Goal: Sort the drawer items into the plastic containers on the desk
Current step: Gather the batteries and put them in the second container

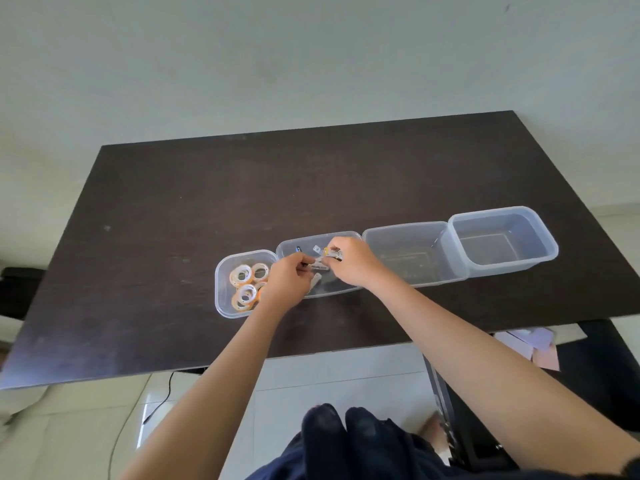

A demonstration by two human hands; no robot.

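From my remote view, four clear plastic containers stand in a touching row on the dark desk (173, 202): the leftmost container (221, 289) holds tape rolls (241, 274), partly hidden by the left hand (289, 280). Both hands meet over the second container (313, 237); the left pinches a small pale item (317, 266), blurred, and the right hand (349, 261) has its fingers curled round a small cylinder (333, 252) I cannot identify. The third container (408, 252) and fourth container (502, 237) look bare; the open drawer (540, 341) at right is cut off, its papers smeared.
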